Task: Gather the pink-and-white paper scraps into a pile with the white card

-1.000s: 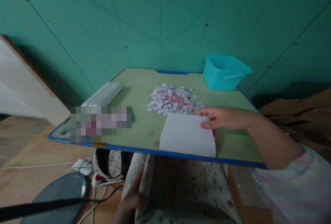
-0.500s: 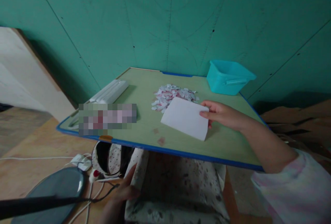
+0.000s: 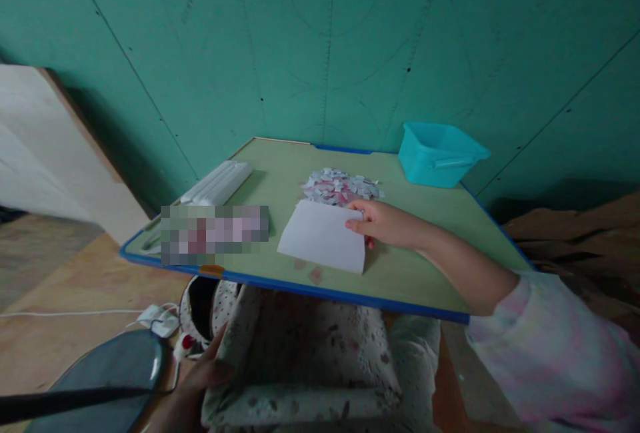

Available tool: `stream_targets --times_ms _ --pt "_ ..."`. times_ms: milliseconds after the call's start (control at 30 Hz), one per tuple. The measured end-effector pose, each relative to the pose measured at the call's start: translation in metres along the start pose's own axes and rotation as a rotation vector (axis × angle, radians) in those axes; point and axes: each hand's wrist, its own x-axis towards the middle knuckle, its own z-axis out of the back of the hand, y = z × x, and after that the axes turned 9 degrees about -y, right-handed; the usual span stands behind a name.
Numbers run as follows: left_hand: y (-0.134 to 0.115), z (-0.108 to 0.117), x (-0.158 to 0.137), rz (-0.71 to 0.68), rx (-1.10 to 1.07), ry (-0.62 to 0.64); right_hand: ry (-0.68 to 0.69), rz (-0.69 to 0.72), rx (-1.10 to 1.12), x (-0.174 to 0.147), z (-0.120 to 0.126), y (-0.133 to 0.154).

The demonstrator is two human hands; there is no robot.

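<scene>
A white sheet of paper or thin card (image 3: 320, 236) is pinched at its right edge between the thumb and fingers of my right hand (image 3: 377, 223). It tilts over the pale green tabletop (image 3: 420, 273), its far edge against the near side of a heap of small white and pinkish paper scraps (image 3: 343, 185). Below the table's front edge, my left hand (image 3: 200, 376) grips the left rim of a basket covered in floral cloth (image 3: 300, 401). The fingers on the basket's inner side are partly hidden.
A turquoise plastic bin (image 3: 437, 160) stands at the table's back right corner. White wrapped bundles (image 3: 217, 183) lie at the left, behind a blurred-out item (image 3: 215, 236). Below left are a dark round seat (image 3: 100, 380), white cables and a power strip (image 3: 157, 321).
My right hand has moved left with the paper, which now lies in front of the scraps. The basket and my left hand have shifted to the left.
</scene>
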Motion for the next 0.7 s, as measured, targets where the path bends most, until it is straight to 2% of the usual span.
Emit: stream_targets --times_ms 33,67,100,200,333,500,700 --pt "-0.002 -0.006 -0.007 0.022 0.064 0.017 0.007 0.01 0.002 0.001 -0.002 0.001" --pt "-0.003 -0.012 -0.014 -0.082 0.123 0.02 0.013 0.018 0.006 0.002 -0.003 0.001" --pt "-0.004 -0.018 -0.021 -0.124 0.154 0.026 0.02 0.021 0.012 0.001 -0.003 0.001" --pt "-0.004 -0.032 -0.034 -0.141 0.216 0.025 0.056 0.007 0.033 -0.002 -0.003 0.0" --pt "-0.001 -0.038 -0.034 -0.124 0.164 0.026 0.078 -0.016 0.053 -0.009 -0.001 -0.001" --pt "0.001 -0.039 -0.028 -0.118 0.133 -0.04 0.085 -0.023 0.076 -0.01 -0.001 -0.002" --pt "0.002 -0.05 -0.03 -0.026 -0.021 0.002 0.065 0.025 0.102 -0.005 -0.007 -0.006"
